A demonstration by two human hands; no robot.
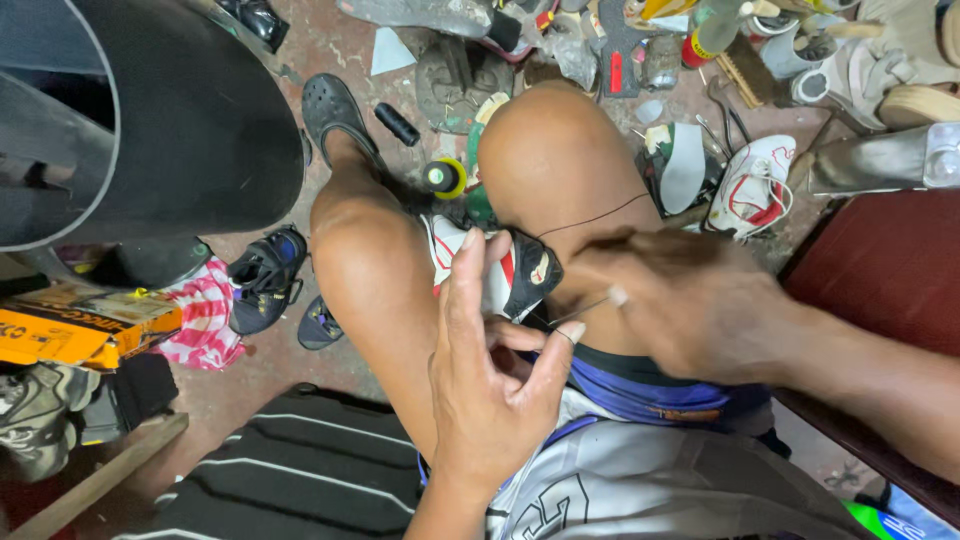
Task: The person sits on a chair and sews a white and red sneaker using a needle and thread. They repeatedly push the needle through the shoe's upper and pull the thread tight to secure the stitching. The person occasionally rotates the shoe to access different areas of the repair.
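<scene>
Cluttered workshop floor: our left hand [490, 380] pinches 1 sneaker [500, 275] between knees, right hand [690, 300] pinching thread [590, 218] taut, mid-stitch.

The person's arms are bare, with no sleeves reaching the left hand [490, 380] or the right hand [680, 300]. The legs are bare at the knees. Below the hands lie blue shorts [640, 390] with a darker waistband, and under them a grey-white jersey [640, 480] with dark printed figures. A black clog [335, 115] covers the foot beyond the left hand.
</scene>
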